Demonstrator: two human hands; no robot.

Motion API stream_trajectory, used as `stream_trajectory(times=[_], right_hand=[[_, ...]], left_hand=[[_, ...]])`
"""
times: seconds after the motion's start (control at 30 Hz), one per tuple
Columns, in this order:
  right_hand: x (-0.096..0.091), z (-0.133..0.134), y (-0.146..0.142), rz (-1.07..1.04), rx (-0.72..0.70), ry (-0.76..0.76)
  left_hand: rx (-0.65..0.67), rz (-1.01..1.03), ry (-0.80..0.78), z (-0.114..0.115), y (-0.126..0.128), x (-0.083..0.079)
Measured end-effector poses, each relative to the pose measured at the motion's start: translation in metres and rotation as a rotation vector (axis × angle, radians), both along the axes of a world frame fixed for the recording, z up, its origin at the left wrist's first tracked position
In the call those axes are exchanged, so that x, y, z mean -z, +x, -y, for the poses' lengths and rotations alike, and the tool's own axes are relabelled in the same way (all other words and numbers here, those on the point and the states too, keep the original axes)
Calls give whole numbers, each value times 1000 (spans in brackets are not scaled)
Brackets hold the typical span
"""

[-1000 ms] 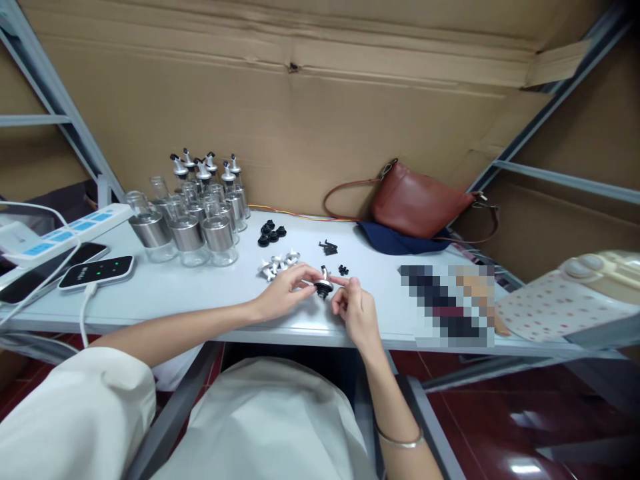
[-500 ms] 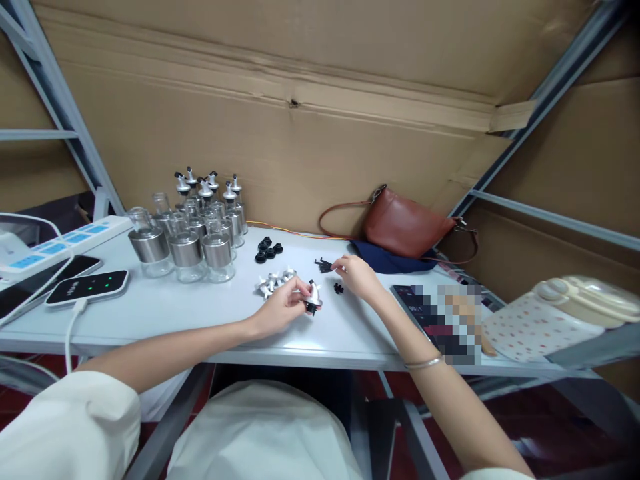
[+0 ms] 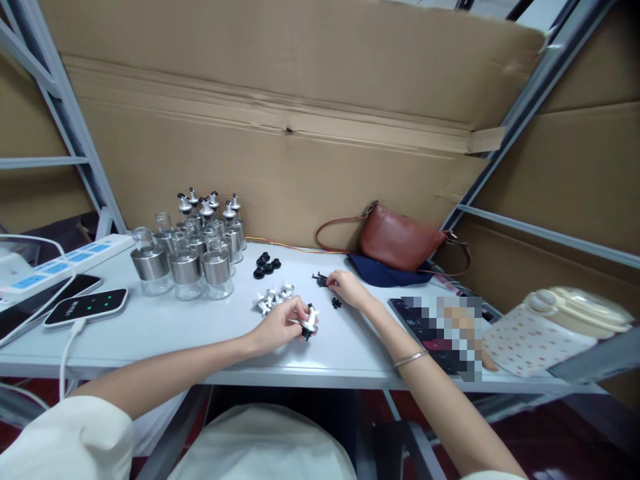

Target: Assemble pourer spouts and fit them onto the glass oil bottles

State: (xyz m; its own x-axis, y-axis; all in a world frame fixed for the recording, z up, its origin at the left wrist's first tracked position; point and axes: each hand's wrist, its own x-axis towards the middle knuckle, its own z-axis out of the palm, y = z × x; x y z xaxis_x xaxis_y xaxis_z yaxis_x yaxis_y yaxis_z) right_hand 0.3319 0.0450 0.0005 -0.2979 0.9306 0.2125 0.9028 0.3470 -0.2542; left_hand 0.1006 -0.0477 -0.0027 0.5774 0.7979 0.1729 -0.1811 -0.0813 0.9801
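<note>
Our hands are apart. Our left hand (image 3: 280, 325) pinches a spout (image 3: 309, 324) upright over the table (image 3: 350, 357), with a strip of white top between it and the near edge. Our right hand (image 3: 350, 289) has its fingertips at the black pins (image 3: 320, 281); we cannot tell whether they grip one. The small black bits (image 3: 337, 303) lie just beside that hand. Bottles (image 3: 187, 267) stand well to our left; the bag (image 3: 400, 240) sits by the back edge.
</note>
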Motion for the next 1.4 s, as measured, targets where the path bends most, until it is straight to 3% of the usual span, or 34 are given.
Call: stream_trajectory(times=[0.57,0.7,0.83,0.97,1.1,1.27,1.4], right_hand=[[-17,12,-5,-173,153,-41],[-26,35,-16,-285,179,62],[-27,70,-40,-398,118,128],[-24,98,-61,-703,109,231],[-15,117,-74,-790,136,266],[13,136,-90,-966,245,200],[26,142,-97,-980,313,269]], left_hand=[[-10,116,-93,-2,1,-10],[0,123,-68,-2,1,-9],[0,121,-53,-2,2,-6],[-15,109,-93,-4,3,-2],[5,103,-154,-6,3,-1],[70,57,-167,-7,3,0],[94,29,-181,-6,2,-1]])
